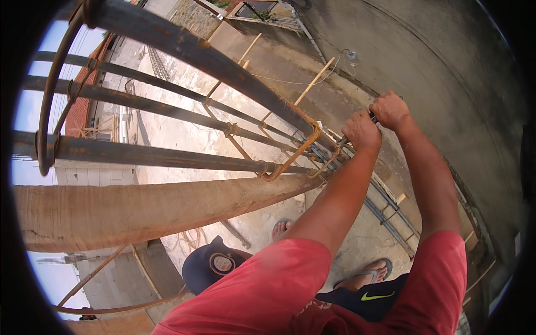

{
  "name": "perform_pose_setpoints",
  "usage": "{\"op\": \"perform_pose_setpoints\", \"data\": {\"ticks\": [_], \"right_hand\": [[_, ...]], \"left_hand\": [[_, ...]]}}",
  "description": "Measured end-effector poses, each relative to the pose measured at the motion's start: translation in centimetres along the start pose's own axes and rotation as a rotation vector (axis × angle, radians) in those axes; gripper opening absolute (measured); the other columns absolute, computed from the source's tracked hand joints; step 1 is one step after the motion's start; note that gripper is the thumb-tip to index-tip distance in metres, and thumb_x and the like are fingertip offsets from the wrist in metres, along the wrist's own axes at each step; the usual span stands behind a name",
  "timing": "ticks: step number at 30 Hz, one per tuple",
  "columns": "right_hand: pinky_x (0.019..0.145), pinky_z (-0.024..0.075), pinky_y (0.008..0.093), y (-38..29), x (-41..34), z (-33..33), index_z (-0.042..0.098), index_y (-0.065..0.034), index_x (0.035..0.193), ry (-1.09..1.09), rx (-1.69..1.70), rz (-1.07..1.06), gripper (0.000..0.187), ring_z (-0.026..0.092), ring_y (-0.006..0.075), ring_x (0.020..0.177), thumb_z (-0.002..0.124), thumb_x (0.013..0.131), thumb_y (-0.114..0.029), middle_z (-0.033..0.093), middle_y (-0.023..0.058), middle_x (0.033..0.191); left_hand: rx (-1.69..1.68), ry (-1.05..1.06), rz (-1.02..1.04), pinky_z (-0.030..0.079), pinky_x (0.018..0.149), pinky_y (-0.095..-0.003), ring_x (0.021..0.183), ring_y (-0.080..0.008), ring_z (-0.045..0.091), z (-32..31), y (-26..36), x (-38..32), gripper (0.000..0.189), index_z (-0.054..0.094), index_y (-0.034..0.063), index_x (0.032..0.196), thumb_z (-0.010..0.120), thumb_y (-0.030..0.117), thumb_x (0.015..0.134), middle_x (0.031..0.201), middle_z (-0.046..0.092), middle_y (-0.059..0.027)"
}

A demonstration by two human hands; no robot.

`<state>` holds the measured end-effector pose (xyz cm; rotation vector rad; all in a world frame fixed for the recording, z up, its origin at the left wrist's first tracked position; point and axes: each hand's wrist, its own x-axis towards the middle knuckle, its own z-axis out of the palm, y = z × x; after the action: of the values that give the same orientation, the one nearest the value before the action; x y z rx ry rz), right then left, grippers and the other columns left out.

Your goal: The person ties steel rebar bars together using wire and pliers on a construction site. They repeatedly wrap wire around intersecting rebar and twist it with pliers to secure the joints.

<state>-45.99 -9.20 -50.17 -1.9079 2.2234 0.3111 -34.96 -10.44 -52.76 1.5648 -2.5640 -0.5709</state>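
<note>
My left hand point(362, 130) and my right hand point(389, 111) are closed one beyond the other on the dark bar handle of a tool point(372, 117). The tool's working end lies partly hidden by my left hand, close to the end of a rusty steel stirrup point(335, 161). Thick steel reinforcing bars point(201, 63) run from the upper left towards my hands. Another rusty stirrup point(289, 161) wraps round these bars, with tie wire point(315, 132) at its corner. Whether the tool bites on the stirrup cannot be told.
A broad brown post point(138, 213) runs alongside the bars. Beside my left sleeve is a dark blue cap point(213, 266), with some skin showing next to it. More tied bars point(387, 217) lie near my sandalled foot point(372, 272). A grey wall point(452, 92) stands at the right.
</note>
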Motion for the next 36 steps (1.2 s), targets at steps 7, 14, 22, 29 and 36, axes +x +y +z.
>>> {"op": "perform_pose_setpoints", "data": {"ticks": [7, 14, 22, 29, 36], "right_hand": [[0.09, 0.0488, 0.0393, -0.4, -0.1, -2.1, 0.073, -0.0122, 0.085, -0.126, -0.007, 0.061, 0.01, 0.069, 0.0225, 0.09, 0.069, 0.078, -0.018, 0.072, 0.0072, 0.092], [0.077, 0.054, 0.0354, 0.0, -1.3, -1.2, 0.073, -0.0096, 0.083, -0.012, -0.079, 0.074, 0.012, 0.07, 0.0238, 0.086, 0.067, 0.077, -0.017, 0.072, 0.009, 0.09], [0.069, 0.054, 0.0357, -1.5, -6.0, -1.1, 0.073, -0.0117, 0.075, 0.033, -0.004, 0.13, 0.011, 0.07, 0.0243, 0.078, 0.062, 0.076, -0.013, 0.071, 0.0093, 0.079], [0.072, 0.0537, 0.0355, 0.1, -5.2, 0.7, 0.072, -0.0115, 0.078, 0.028, -0.087, 0.024, 0.016, 0.069, 0.0235, 0.078, 0.056, 0.082, -0.013, 0.07, 0.0087, 0.081], [0.082, 0.0519, 0.0358, -0.8, -5.0, -0.3, 0.064, -0.008, 0.105, 0.191, 0.047, 0.003, 0.023, 0.058, 0.0253, 0.108, 0.053, 0.087, -0.015, 0.06, 0.0071, 0.107]], "left_hand": [[-0.014, 0.007, 0.093, 0.047, 0.082, -0.0458, 0.099, -0.0317, 0.063, 0.2, -1.0, 0.4, 0.027, 0.061, 0.0098, 0.1, 0.071, 0.02, 0.077, 0.1, 0.065, -0.011], [-0.075, -0.221, -0.014, 0.053, 0.077, -0.0431, 0.09, -0.0351, 0.067, -2.0, 0.0, 1.3, 0.018, 0.073, 0.0087, 0.091, 0.065, 0.022, 0.082, 0.091, 0.07, -0.0168], [-0.002, -0.279, 0.154, 0.054, 0.075, -0.0405, 0.091, -0.0318, 0.068, -1.9, -0.5, -1.1, 0.011, 0.07, 0.0099, 0.09, 0.061, 0.014, 0.085, 0.092, 0.07, -0.0135], [-0.016, -0.275, 0.203, 0.049, 0.084, -0.0432, 0.097, -0.0317, 0.064, -1.4, -0.1, -1.2, 0.015, 0.066, 0.0109, 0.099, 0.058, 0.014, 0.087, 0.098, 0.067, -0.0122], [-0.012, -0.132, 0.177, 0.037, 0.093, -0.047, 0.11, -0.0305, 0.052, -0.5, -1.1, -1.4, 0.029, 0.054, 0.0118, 0.115, 0.057, 0.011, 0.087, 0.113, 0.056, -0.011]]}}
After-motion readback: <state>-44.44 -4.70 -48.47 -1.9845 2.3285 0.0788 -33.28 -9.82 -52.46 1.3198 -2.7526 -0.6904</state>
